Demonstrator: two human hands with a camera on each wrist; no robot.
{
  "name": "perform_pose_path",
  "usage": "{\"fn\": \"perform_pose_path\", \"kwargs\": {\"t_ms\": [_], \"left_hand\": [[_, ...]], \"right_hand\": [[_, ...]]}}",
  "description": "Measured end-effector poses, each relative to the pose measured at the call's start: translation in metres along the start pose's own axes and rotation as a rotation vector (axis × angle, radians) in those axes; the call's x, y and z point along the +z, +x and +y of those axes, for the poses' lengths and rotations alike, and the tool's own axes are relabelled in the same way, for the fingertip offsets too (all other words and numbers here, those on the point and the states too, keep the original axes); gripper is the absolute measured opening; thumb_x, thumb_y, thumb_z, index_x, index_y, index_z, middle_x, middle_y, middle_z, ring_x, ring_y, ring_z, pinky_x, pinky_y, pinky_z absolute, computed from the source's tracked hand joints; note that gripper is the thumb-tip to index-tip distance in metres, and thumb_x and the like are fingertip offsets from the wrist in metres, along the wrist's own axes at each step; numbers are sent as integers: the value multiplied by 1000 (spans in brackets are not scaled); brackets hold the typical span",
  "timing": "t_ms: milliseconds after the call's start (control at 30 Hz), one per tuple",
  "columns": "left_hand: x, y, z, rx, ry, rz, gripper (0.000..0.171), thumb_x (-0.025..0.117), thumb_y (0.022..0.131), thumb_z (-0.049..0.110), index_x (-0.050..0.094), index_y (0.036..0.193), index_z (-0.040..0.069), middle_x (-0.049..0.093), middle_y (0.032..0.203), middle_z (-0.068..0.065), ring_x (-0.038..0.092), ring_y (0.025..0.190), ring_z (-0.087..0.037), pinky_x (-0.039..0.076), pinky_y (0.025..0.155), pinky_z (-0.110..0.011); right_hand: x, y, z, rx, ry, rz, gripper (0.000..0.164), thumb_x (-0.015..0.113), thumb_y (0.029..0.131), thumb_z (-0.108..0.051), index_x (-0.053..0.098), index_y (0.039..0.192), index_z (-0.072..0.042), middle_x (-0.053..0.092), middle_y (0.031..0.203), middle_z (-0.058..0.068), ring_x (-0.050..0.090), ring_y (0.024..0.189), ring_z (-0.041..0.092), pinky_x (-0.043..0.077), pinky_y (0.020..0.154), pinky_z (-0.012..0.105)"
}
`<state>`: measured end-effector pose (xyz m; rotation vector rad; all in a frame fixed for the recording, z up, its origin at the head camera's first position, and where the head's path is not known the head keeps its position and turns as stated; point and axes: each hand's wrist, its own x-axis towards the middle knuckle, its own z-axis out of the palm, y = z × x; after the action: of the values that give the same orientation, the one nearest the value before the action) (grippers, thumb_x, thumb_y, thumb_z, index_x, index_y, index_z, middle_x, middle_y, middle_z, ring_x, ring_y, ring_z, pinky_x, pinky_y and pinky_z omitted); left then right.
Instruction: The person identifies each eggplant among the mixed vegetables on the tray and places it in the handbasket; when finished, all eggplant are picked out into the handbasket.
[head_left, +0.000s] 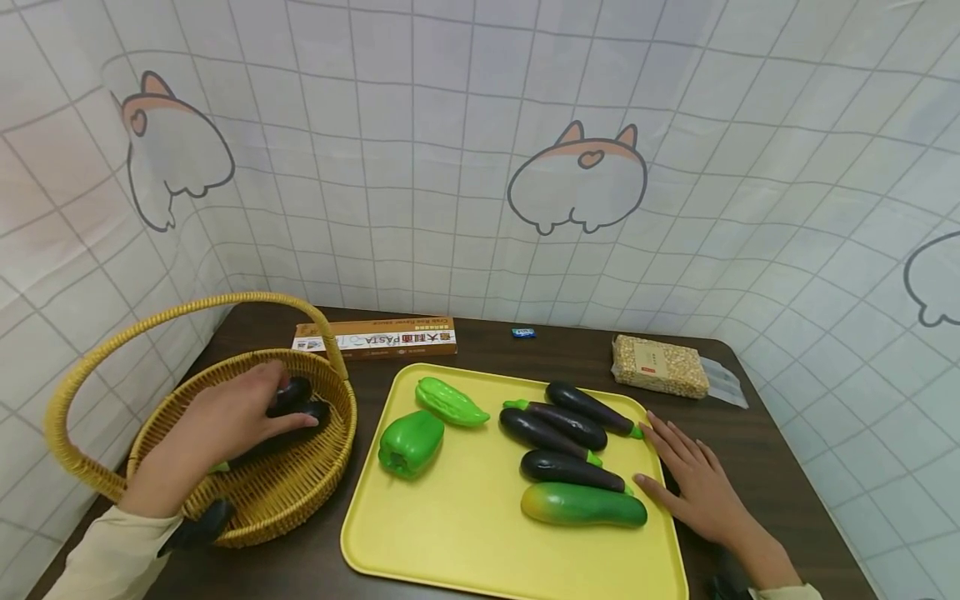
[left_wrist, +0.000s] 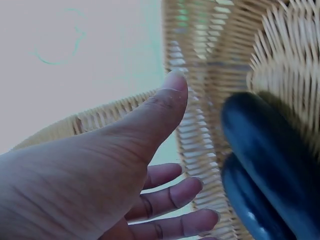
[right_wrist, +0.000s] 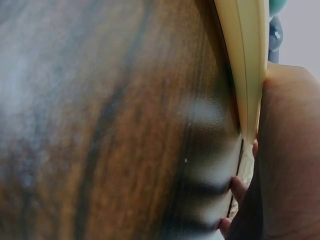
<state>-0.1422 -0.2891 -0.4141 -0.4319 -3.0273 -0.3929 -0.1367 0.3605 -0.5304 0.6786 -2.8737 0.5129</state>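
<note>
My left hand (head_left: 236,412) reaches into a yellow wicker basket (head_left: 300,496), over two dark eggplants (left_wrist: 272,160). In the left wrist view its thumb and fingers are spread, with a gap between them and the eggplants. My right hand (head_left: 697,487) lies with extended fingers at the right edge of a yellow tray (head_left: 442,537), fingertips right at the rim. Several eggplants (head_left: 573,471) lie on the tray near that hand, beside a long green vegetable with a yellow end (head_left: 585,505). On the tray's left side are a green bell pepper (head_left: 411,444) and a bumpy light-green vegetable (head_left: 452,402).
The basket's tall handle (head_left: 191,308) arches above my left forearm. Behind the tray lie a pasta box (head_left: 397,337), a small blue packet (head_left: 523,332) and a bag of pale grains (head_left: 660,367). A grid-patterned cloth (head_left: 450,167) surrounds the dark wooden table (right_wrist: 135,140).
</note>
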Motion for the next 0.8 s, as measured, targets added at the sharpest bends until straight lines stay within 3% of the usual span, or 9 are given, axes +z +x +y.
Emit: {"fn": "perform_pose_path", "kwargs": {"t_ms": [233,400,600,800], "left_hand": [[-10,-9,34,59,12,32,58,85,86,56,59,104,7,51,81,1,45,61,-13,38,49,-34],[-17,-9,53,81,12,32,57,84,86,59,57,102,11,53,85,2,47,64,-12,38,49,-33],[-13,-8,64,108,-9,47,55,83,87,58,59,108,13,58,97,1,54,69,-10,42,50,-33],[-1,-2,88,185,-21,113,56,85,87,53,62,115,11,57,93,2,54,68,-9,45,53,-33]], "right_hand": [[0,0,-1,2,-3,-1,75,68,104,-40,36,166,-14,25,172,9,27,152,46,20,108,76],[1,-1,-1,7,3,-5,75,69,103,-41,36,166,-15,26,172,9,28,152,46,20,108,77],[3,-2,0,4,4,-4,75,69,104,-40,36,166,-16,25,172,8,28,152,46,21,108,77],[1,-1,0,1,6,1,75,69,103,-39,35,166,-15,25,172,9,28,152,46,20,108,77]]}}
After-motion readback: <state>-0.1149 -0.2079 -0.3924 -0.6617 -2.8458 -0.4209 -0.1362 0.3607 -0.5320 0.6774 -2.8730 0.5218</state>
